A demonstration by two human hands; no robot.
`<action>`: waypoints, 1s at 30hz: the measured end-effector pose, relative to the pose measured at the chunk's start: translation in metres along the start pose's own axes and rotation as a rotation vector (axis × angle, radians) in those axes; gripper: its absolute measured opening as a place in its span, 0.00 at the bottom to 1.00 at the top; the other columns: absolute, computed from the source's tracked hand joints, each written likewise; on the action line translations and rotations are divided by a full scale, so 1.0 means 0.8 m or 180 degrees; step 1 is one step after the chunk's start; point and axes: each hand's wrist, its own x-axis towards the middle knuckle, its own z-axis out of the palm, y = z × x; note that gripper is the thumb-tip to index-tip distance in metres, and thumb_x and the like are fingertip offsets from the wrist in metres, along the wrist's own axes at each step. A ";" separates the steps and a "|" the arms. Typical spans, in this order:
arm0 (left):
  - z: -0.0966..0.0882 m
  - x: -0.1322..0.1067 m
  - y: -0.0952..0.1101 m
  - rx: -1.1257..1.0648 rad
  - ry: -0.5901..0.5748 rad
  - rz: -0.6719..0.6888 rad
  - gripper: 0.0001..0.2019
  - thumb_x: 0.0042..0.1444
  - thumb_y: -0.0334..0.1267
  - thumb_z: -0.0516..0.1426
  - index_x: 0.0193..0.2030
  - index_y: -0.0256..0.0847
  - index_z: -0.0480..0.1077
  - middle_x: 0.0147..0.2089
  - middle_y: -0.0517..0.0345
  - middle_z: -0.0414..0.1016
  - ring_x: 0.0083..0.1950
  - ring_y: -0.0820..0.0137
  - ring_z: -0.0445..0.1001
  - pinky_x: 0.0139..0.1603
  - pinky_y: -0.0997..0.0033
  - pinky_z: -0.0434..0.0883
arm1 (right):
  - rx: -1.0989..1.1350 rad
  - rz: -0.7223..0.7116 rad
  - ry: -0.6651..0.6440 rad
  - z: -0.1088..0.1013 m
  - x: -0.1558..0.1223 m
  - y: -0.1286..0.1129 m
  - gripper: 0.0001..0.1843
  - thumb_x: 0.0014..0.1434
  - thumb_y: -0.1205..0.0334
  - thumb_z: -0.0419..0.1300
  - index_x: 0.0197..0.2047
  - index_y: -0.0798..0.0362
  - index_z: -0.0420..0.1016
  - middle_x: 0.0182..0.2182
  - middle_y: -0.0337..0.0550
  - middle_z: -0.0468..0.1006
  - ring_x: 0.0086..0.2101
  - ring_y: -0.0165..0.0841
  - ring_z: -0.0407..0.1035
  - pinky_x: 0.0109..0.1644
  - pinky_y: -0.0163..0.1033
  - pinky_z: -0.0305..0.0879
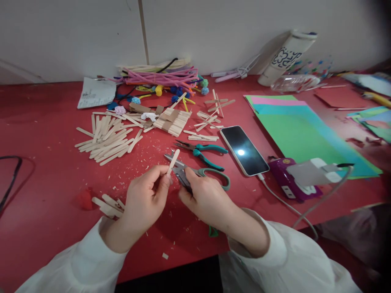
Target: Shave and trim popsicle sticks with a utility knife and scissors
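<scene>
Between the thumb and fingers of my left hand is a wooden craft stick, its rounded end pointing up and away. My right hand is closed around a grey metal tool. Its tip is close to the stick's lower part; whether they touch I cannot tell. My fingers hide most of the tool. Just beyond my right hand lie scissors with grey-green handles and teal-handled pliers. A few craft sticks lie beside my left wrist.
A pile of craft sticks spreads at the left, with pipe cleaners behind. A phone, a purple power adapter with a cable, coloured paper and a tilted tumbler occupy the right. Wood chips litter the red table.
</scene>
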 end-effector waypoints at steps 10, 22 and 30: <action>0.000 -0.002 -0.002 0.0117 -0.0039 0.0043 0.07 0.60 0.37 0.51 0.35 0.41 0.69 0.20 0.66 0.67 0.21 0.74 0.68 0.25 0.76 0.63 | 0.1384 -0.0112 -0.0217 -0.002 -0.001 0.009 0.06 0.55 0.68 0.51 0.30 0.50 0.56 0.17 0.32 0.65 0.18 0.27 0.61 0.23 0.32 0.50; -0.002 0.001 -0.003 -0.0922 -0.0155 -0.0652 0.08 0.59 0.42 0.53 0.35 0.42 0.69 0.19 0.67 0.66 0.19 0.75 0.66 0.20 0.79 0.63 | 0.2873 -0.0228 -0.0766 -0.003 0.006 0.012 0.05 0.55 0.70 0.48 0.32 0.49 0.58 0.12 0.24 0.60 0.12 0.23 0.56 0.16 0.27 0.52; -0.001 0.001 -0.001 -0.0176 -0.0003 -0.0247 0.09 0.60 0.40 0.51 0.36 0.41 0.70 0.22 0.64 0.71 0.21 0.73 0.69 0.24 0.76 0.65 | 0.1284 -0.0140 -0.0007 0.001 0.002 0.011 0.06 0.54 0.67 0.51 0.29 0.50 0.54 0.22 0.32 0.59 0.22 0.27 0.53 0.27 0.33 0.48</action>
